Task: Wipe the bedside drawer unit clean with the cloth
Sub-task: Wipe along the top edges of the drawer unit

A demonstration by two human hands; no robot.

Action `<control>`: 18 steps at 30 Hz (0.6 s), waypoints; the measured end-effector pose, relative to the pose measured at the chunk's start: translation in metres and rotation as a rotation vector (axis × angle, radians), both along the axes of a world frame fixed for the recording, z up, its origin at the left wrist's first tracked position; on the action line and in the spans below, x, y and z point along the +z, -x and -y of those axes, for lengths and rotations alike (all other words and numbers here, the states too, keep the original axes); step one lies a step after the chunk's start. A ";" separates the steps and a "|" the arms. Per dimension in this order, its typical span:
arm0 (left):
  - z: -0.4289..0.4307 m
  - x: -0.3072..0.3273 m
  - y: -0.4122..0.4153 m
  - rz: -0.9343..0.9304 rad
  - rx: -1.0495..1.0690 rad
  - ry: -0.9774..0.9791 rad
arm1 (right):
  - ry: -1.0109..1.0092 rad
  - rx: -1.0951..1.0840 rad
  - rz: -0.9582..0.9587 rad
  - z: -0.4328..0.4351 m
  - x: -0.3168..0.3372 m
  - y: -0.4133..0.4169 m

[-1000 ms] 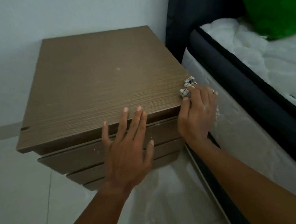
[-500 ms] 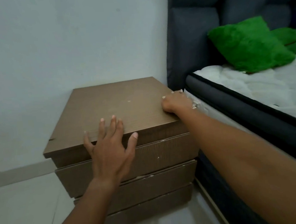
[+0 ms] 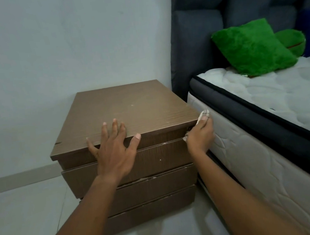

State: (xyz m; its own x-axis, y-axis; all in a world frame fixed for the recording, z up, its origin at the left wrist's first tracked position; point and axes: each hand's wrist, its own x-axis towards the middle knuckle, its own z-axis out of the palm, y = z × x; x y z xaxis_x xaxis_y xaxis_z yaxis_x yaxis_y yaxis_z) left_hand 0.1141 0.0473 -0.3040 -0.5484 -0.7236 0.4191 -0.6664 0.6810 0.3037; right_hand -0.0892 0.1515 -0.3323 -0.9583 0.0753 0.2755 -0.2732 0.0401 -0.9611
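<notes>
Drawer unit (image 3: 131,119), brown wood-grain finish, stands on the pale tiled floor (image 3: 23,217) in the corner, its back to the white wall (image 3: 65,40) and its right side close beside the bed's mattress (image 3: 259,154). Three drawer fronts show below the overhanging top. Small pale specks mark the top panel and the drawer edges; a notch shows in the top's front left edge.

Left hand (image 3: 114,152) lies flat over the front edge of the top, fingers (image 3: 115,127) spread wide and holding nothing, the thumb pressed against the front face of the top panel.

Right hand (image 3: 200,135) is at the front right corner of the unit, in the gap next to the mattress, fingers curled tight around a light cloth (image 3: 204,113) with dark check lines. The cloth touches the corner of the top panel.

Green plush cushion (image 3: 252,47) rests on the mattress against the dark grey padded headboard (image 3: 207,25). No brand, label or legible writing is visible on any item.
</notes>
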 end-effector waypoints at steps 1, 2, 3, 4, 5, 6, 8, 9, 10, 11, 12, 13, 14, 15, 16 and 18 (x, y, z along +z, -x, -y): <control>0.000 0.001 0.000 0.000 -0.006 -0.009 | -0.007 -0.014 0.001 -0.002 -0.001 -0.006; 0.000 0.001 0.000 -0.001 -0.014 -0.019 | -0.027 -0.018 -0.001 -0.005 -0.002 -0.012; 0.001 0.001 0.000 -0.004 -0.022 -0.032 | -0.051 -0.017 0.003 -0.007 -0.005 -0.016; 0.001 0.002 -0.001 -0.004 -0.032 -0.049 | -0.070 -0.018 0.009 -0.010 -0.007 -0.020; 0.001 0.003 -0.001 0.001 -0.043 -0.071 | -0.072 -0.015 0.020 -0.011 -0.010 -0.026; 0.001 0.003 -0.002 0.006 -0.056 -0.092 | -0.061 -0.006 0.021 -0.010 -0.012 -0.034; 0.001 0.007 -0.005 -0.004 -0.096 -0.148 | -0.025 0.022 0.016 0.003 -0.014 -0.054; 0.000 0.010 -0.007 -0.026 -0.125 -0.195 | -0.007 0.033 0.021 0.012 -0.016 -0.067; -0.001 0.015 -0.010 -0.060 -0.153 -0.252 | 0.019 0.049 0.019 0.022 -0.017 -0.082; -0.002 0.018 -0.015 -0.105 -0.176 -0.313 | 0.040 0.066 0.008 0.033 -0.018 -0.100; -0.002 0.021 -0.019 -0.154 -0.185 -0.356 | 0.059 0.094 -0.017 0.042 -0.019 -0.118; -0.001 0.022 -0.026 -0.194 -0.175 -0.362 | 0.065 0.129 -0.039 0.051 -0.021 -0.138; 0.001 0.021 -0.034 -0.220 -0.140 -0.333 | 0.070 0.166 -0.053 0.059 -0.021 -0.157; 0.004 0.018 -0.044 -0.229 -0.087 -0.283 | 0.063 0.204 -0.066 0.067 -0.023 -0.174; 0.008 0.012 -0.056 -0.224 -0.027 -0.222 | 0.046 0.256 -0.085 0.073 -0.026 -0.189; 0.018 -0.001 -0.081 -0.212 0.062 -0.133 | -0.055 0.448 -0.171 0.079 -0.033 -0.215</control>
